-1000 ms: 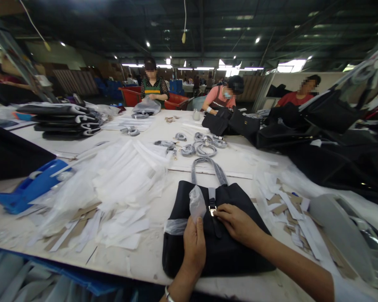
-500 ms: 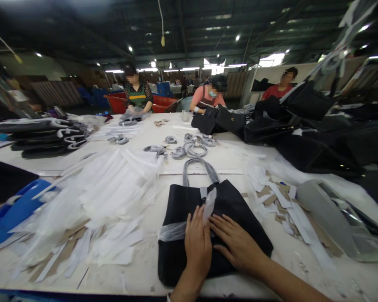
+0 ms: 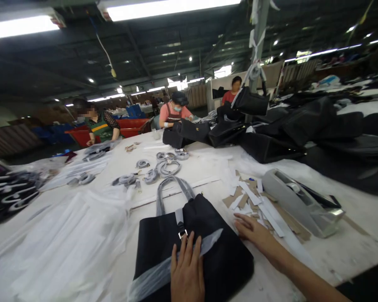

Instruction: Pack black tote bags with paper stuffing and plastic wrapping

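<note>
A black handbag (image 3: 219, 251) lies on the table, its handles (image 3: 175, 184) sheathed in clear wrapping. My left hand (image 3: 187, 270) rests flat on the front of the bag with its fingers stretched out, just below the metal buckle (image 3: 183, 235). Under its fingers a translucent wrapping strip (image 3: 154, 277) runs across the bag. My right hand (image 3: 255, 233) is off to the right of the bag, close to the pile of paper and card strips (image 3: 248, 197). Its fingers are extended, and I see nothing held in them.
A grey tape dispenser (image 3: 292, 201) stands at the right. White sheets (image 3: 72, 239) cover the left. Coiled wrapped straps (image 3: 168, 163) lie beyond the bag. Black bags (image 3: 271, 142) are heaped at the back right. Co-workers (image 3: 176, 111) are across the table.
The view has swung right. My right hand has left the bag and moved toward the paper strips. The strip's loose end, which stood up between my hands, now lies across the bag.
</note>
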A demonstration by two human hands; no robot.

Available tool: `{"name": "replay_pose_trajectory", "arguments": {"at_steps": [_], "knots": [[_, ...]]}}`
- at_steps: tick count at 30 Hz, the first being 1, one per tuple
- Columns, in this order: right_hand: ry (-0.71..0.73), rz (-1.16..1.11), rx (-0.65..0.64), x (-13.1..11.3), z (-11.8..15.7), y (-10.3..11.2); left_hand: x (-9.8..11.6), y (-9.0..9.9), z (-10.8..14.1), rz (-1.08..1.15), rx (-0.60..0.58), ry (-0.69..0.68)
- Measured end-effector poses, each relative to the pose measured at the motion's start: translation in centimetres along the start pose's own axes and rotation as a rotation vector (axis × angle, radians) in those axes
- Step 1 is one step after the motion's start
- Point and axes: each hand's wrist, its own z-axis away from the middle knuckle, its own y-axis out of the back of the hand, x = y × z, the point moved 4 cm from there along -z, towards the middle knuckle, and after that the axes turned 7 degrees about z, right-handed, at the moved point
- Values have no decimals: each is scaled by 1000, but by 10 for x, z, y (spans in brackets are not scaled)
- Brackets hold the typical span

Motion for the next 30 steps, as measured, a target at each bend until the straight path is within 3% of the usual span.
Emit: {"name": "replay_pose_trajectory", "arguments": {"at_steps": [4,8,16,19,22,26,30], "knots": [[-19,9,-47,-13,-5,-12,4,3,-4,48,20,49],[-25,-28,42,-17,-3,-4,7,4,-5,60,-2,64],[-30,-667,216,-15,14,5,2,1,0,-19,-121,23],[-22,-795,279,-22,17,10,4,2,0,0,-135,45],[34,-786,284,-34,20,10,9,6,-2,40,-133,94],[147,-721,267,-52,31,-10,17,10,-8,92,-170,92],[288,-393,258,-61,49,-39,25,7,-18,148,-221,38]]}}
